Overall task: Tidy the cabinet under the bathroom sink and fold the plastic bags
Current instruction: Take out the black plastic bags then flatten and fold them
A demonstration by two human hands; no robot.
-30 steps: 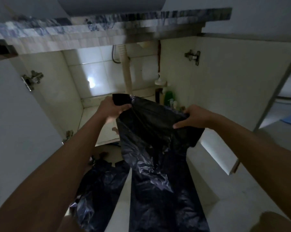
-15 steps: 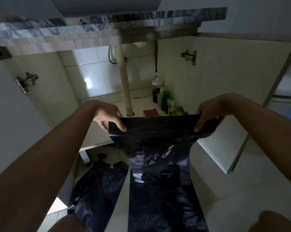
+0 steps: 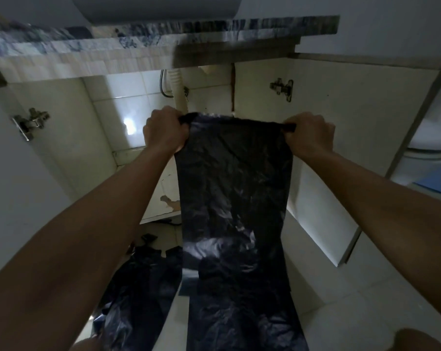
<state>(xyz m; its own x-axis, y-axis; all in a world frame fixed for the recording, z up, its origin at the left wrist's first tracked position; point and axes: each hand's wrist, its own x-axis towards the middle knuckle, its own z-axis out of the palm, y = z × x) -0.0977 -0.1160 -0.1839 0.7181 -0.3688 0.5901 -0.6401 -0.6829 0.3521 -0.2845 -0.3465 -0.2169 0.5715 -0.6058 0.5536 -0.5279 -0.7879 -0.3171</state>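
A long black plastic bag [image 3: 234,198] hangs stretched flat in front of the open sink cabinet [image 3: 100,138]. My left hand [image 3: 163,133] grips its top left corner and my right hand [image 3: 308,134] grips its top right corner, both raised level with each other. The bag's lower end trails down onto the floor. A second black plastic bag [image 3: 138,295] lies crumpled on the floor tiles to the lower left. The bag hides the bottles at the cabinet's back right.
A white drain pipe [image 3: 180,89] runs down behind the bag. The right cabinet door [image 3: 341,138] stands open, the left door [image 3: 9,173] too, each with metal hinges. A marble counter edge [image 3: 163,34] overhangs above. A toilet [image 3: 432,145] sits far right.
Both hands have lifted the bag higher and pulled its top edge taut, so it hangs flat and covers the bottles and the pipe's foot that showed before.
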